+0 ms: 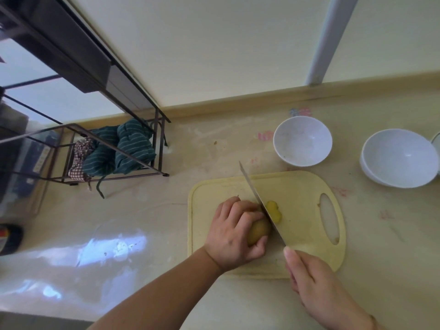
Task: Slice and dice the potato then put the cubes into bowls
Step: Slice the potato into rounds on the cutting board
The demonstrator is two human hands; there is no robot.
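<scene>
A brown-skinned potato point(258, 231) lies on the pale yellow cutting board point(300, 186). My left hand point(234, 232) grips it from the left, fingers curled over its top. My right hand point(312, 279) holds the knife handle at the board's near edge, and the handle is hidden under my fingers. The knife blade point(259, 201) slants across the potato's right end. Yellow cut slices point(273, 210) lie just right of the blade. Two white bowls stand behind the board, one point(302, 141) in the middle and one point(400, 158) at the right.
A dark wire rack point(114, 151) with green striped cloths stands at the back left on the counter. A clear glass bowl point(114, 241) sits left of the board. A white rim point(437, 141) shows at the right edge. The wall skirting runs behind the bowls.
</scene>
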